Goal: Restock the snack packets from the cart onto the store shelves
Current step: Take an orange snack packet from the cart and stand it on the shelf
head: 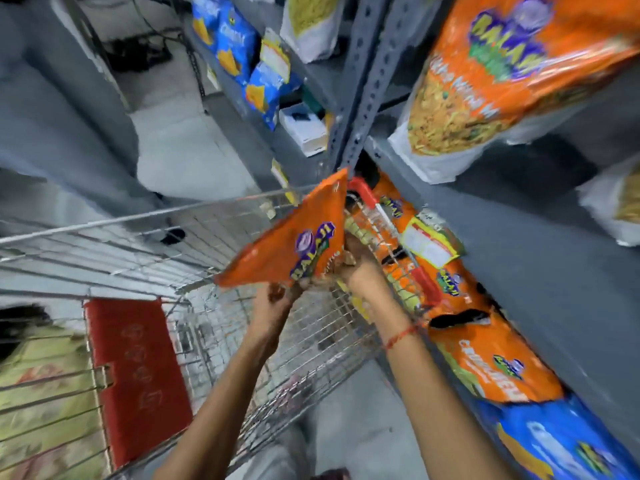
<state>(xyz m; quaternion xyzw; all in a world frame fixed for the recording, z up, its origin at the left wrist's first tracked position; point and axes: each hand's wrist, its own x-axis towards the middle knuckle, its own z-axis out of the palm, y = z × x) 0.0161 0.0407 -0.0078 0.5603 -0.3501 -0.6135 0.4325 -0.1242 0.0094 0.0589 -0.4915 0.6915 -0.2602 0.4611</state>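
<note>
Over the wire cart (pixel 207 327) I hold an orange snack packet (pixel 294 244), tilted with one corner pointing up. My left hand (pixel 277 299) grips its lower edge. My right hand (pixel 360 268) closes on the same packet at its right side, just next to the cart's right wall. More orange packets (pixel 485 344) hang along the lower shelf at the right, and a big orange packet (pixel 502 74) stands on the upper shelf. The picture is blurred by motion.
Grey metal shelving (pixel 540 244) fills the right side, with a perforated upright (pixel 360 109) in the middle. Blue packets (pixel 239 53) sit on a far shelf and a blue packet (pixel 554 445) at bottom right. The cart's red flap (pixel 135 375) is at the left, beside a pale sack (pixel 41 393).
</note>
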